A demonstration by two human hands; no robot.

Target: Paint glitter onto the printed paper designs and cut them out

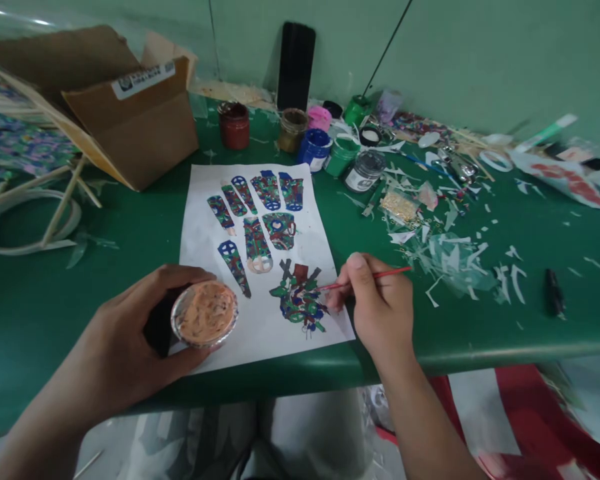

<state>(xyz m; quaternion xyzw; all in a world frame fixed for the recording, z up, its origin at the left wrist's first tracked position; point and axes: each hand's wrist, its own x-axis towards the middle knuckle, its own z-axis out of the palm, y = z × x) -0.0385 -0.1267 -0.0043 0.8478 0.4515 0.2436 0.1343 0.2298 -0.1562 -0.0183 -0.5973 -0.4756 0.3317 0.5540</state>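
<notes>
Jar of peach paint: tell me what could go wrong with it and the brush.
The left hand holds the open jar over the sheet; a slip might spill paint there.

The brush in the right hand reaches the crowded cluster; a stray stroke could mark neighbouring parts.

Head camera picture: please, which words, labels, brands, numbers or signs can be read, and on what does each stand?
No text can be read.
Cardboard box: white label, too blurred.
Dark jar: pale label, too small and blurred.
Blue jar: small label, unreadable.
</notes>
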